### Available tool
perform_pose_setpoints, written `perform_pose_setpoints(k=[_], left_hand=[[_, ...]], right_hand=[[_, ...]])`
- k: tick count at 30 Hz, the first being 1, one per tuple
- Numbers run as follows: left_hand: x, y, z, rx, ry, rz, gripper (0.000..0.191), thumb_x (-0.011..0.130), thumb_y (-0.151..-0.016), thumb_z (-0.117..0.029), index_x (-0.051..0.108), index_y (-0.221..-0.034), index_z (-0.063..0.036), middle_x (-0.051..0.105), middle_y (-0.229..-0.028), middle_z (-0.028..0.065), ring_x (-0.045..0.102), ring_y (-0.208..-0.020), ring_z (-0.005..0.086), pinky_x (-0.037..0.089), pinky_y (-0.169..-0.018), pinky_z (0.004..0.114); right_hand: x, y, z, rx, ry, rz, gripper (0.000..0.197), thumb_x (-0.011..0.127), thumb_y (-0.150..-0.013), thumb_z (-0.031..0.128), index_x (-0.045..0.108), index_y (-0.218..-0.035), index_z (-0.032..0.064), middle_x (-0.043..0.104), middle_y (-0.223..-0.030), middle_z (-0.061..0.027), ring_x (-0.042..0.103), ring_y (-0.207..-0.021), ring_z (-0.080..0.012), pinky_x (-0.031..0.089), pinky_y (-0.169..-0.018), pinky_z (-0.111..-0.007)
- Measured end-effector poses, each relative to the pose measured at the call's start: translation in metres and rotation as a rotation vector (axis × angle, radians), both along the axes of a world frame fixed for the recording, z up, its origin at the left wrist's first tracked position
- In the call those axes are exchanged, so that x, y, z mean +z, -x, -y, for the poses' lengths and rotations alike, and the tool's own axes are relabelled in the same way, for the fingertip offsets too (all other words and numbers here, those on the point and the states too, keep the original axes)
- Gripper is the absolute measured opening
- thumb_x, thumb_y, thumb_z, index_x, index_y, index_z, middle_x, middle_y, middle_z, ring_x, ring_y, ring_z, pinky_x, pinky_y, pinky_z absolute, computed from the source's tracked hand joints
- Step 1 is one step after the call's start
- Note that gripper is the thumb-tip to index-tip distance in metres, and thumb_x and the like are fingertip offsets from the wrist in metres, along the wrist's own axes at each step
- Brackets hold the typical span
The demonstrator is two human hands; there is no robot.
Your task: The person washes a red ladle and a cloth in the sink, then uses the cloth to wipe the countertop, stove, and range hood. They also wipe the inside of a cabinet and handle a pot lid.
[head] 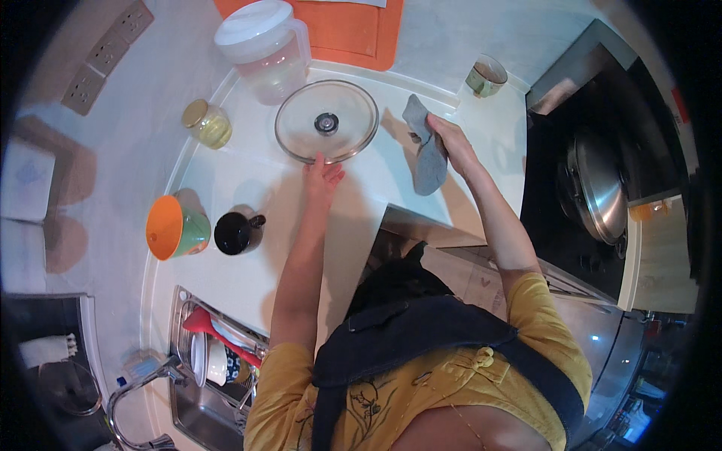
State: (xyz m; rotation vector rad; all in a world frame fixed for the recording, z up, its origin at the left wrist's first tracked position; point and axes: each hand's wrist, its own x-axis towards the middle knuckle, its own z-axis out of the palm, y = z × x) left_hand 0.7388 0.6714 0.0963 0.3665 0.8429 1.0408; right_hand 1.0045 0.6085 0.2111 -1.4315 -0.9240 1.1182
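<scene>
My left hand (pixel 324 177) pinches the near rim of a round glass pot lid (pixel 302 121), which has a metal edge and a dark knob in its middle. One finger lies over the rim while the others sit below it. To the right, my right hand (pixel 454 144) grips a folded grey cloth (pixel 430 166) that hangs above the white countertop (pixel 344 248). Behind the lid stands a clear plastic pitcher (pixel 271 73) with a white top and liquid inside. A gap separates the cloth from the lid.
On the left are a glass jar (pixel 217 128), an orange-lined green container (pixel 194 232) and a black mug (pixel 231 234). A patterned cup (pixel 486 79) stands back right. A lidded metal pan (pixel 601 186) sits on the black stove (pixel 544 225). Dishes rest over the sink (pixel 197 414).
</scene>
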Motion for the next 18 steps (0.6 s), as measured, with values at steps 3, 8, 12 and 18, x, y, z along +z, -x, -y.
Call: perform_pose_setpoints(k=[3,8,12,18], left_hand=[[-0.003,-0.009,-0.018,0.128,-0.038,-0.010,0.052,0.057,-0.081,-0.019,0.025,-0.121,-0.0099,0.048,-0.102,0.0191,0.054,-0.089,0.0311,0.047,-0.070,0.041],[0.002,-0.001,-0.018,0.113,-0.091,0.036,0.062,0.038,-0.075,0.005,0.014,-0.129,-0.0130,0.045,-0.111,0.0286,0.052,-0.097,0.0379,0.044,-0.082,0.053],[-0.002,0.012,0.023,0.197,-0.064,0.105,0.064,0.040,-0.076,0.003,0.012,-0.131,-0.0141,0.043,-0.114,0.0310,0.049,-0.102,0.0398,0.042,-0.084,0.053],[0.014,0.036,0.109,0.119,-0.100,0.198,0.074,0.046,-0.065,0.003,0.019,-0.133,-0.0094,0.050,-0.104,0.0311,0.053,-0.097,0.0390,0.043,-0.083,0.051]], right_hand=[[0.001,-0.017,-0.024,0.043,0.119,-0.048,0.042,0.047,-0.086,0.036,0.055,-0.106,-0.0004,0.057,-0.094,-0.0057,0.051,-0.086,-0.0136,0.040,-0.075,-0.026],[0.014,-0.028,-0.044,0.019,-0.296,0.398,0.028,0.055,-0.080,0.017,0.057,-0.105,0.0039,0.052,-0.095,-0.0070,0.049,-0.081,-0.0116,0.041,-0.068,-0.025],[-0.035,-0.049,-0.049,0.083,-0.280,0.524,0.036,0.061,-0.070,0.009,0.056,-0.105,0.0053,0.051,-0.091,-0.0076,0.050,-0.077,-0.0149,0.042,-0.066,-0.027],[-0.121,-0.057,-0.036,0.280,-0.191,1.066,0.030,0.067,-0.058,0.006,0.053,-0.085,0.0035,0.051,-0.083,-0.0152,0.051,-0.073,-0.0275,0.043,-0.066,-0.035]])
